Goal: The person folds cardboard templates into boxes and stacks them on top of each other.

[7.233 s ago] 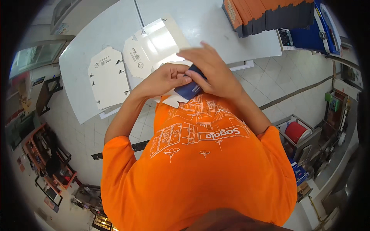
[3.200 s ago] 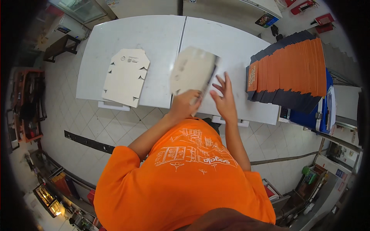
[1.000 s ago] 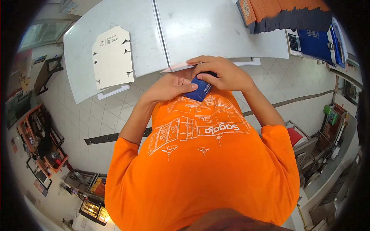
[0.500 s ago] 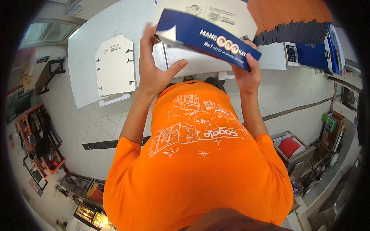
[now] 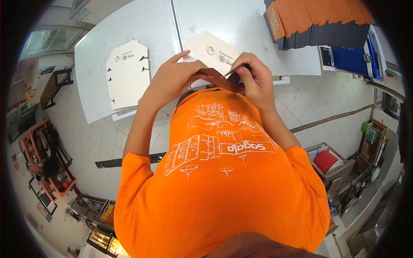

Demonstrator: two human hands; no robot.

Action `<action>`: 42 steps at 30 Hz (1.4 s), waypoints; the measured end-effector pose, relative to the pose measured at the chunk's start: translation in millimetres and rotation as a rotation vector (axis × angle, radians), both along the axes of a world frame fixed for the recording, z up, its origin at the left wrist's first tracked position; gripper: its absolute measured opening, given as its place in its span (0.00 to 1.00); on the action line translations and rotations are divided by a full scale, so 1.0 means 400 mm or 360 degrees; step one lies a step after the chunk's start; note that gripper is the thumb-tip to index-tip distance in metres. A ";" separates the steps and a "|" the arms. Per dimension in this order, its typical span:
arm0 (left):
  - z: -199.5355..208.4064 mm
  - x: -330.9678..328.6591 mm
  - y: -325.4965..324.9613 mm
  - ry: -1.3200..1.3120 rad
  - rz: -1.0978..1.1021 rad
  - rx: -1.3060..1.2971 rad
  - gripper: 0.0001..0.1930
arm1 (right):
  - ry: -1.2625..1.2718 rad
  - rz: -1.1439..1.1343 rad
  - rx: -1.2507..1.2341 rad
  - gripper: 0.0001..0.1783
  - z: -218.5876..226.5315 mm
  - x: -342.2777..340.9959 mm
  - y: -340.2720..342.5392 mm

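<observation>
A part-folded cardboard food box [image 5: 213,50] is in front of my body at the table's near edge, its white printed face upward. Its near side is bent up, showing a dark outer surface. My left hand [image 5: 172,79] grips the near left edge, with one finger stretched out above it. My right hand [image 5: 258,79] pinches a dark flap at the near right corner between thumb and fingers. The left fingertips behind the board are partly hidden. Left of my left hand, a pile of flat white box blanks [image 5: 129,79] with small cut slots lies on the table.
The pale table [image 5: 94,77] has a dark seam across its top. Rows of orange and dark blue folded boxes [image 5: 318,26] stand at the far right. Beside them are a calculator [image 5: 327,56] and a blue clipboard [image 5: 350,63]. Further right, a red object [image 5: 325,161] sits in a bin.
The box has come lower and turned, so its blue printed side no longer faces me. My left hand has closed on its edge, and my right hand has moved inward onto a flap.
</observation>
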State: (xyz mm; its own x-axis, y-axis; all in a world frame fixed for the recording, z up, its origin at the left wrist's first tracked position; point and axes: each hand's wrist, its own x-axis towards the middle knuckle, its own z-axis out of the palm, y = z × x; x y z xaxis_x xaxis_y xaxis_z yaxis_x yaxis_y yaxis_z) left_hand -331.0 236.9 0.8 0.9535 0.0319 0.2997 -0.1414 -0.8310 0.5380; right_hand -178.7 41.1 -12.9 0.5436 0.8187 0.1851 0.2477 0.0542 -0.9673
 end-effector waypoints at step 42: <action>0.023 0.191 -0.136 -0.0825 0.0673 -0.2757 0.09 | -0.1129 -0.0192 0.0360 0.42 -0.009 0.046 0.150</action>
